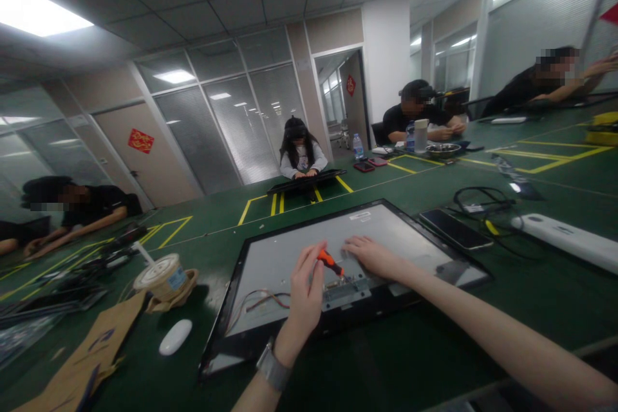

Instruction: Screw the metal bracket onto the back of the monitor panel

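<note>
A flat display panel point(284, 238) with a black frame lies back side up on the table in front of me. My left hand point(308, 280), with a watch point(273, 367) on its wrist, is closed around the handle of an orange and black screwdriver point(330, 262). The screwdriver leans down to a metal bracket point(347, 293) with a small board near the panel's lower edge; its tip is too small to make out. Right of it, my right hand point(369, 253) lies flat on the panel, fingers stretched out. Thin wires point(265, 296) run left from the bracket.
Right of the panel are a phone point(456, 228), black cables point(487, 199) and a white power strip point(574, 239). To the left stand a lidded cup point(161, 277), a white mouse-like object point(175, 337) and a brown paper bag point(91, 354). Several people sit around the green table.
</note>
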`<state>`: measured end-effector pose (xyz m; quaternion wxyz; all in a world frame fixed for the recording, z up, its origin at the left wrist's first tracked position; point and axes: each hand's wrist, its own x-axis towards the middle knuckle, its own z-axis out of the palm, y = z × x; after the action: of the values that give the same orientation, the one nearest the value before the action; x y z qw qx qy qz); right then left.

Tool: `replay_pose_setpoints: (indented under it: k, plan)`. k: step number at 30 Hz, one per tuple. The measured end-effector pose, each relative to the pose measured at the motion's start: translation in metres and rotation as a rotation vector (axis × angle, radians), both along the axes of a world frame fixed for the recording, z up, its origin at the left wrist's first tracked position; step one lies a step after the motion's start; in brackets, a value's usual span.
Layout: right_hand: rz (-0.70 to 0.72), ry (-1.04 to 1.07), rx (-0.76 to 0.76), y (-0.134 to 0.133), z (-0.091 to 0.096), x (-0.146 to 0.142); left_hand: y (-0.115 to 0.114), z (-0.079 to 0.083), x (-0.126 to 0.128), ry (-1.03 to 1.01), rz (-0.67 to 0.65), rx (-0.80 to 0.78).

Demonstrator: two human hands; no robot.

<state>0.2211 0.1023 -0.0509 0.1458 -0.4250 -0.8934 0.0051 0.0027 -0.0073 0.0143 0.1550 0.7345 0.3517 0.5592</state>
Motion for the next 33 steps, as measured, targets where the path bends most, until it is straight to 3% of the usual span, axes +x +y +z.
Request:
replay_pose_setpoints:
  k: [8,13,19,27,33]
  plan:
    - [0.006,0.019,-0.011,0.0025,-0.0025,-0.0005,-0.0019,0.0046,0.0012,0.033,0.054,0.0]
    - [0.005,0.013,-0.006,0.0018,-0.0023,0.0002,-0.0025,0.0006,0.0025,0.014,0.005,-0.031]
    - [0.006,0.002,-0.009,-0.0002,0.0008,-0.0005,0.0,-0.0036,0.0018,0.009,0.081,0.059]
    - [0.01,0.01,0.003,-0.0003,-0.0003,0.0001,-0.003,0.0005,0.0016,0.055,0.01,0.019]
    - [0.005,0.015,0.007,0.0019,-0.0025,-0.0009,-0.0011,-0.0004,0.0022,0.071,0.026,0.08]
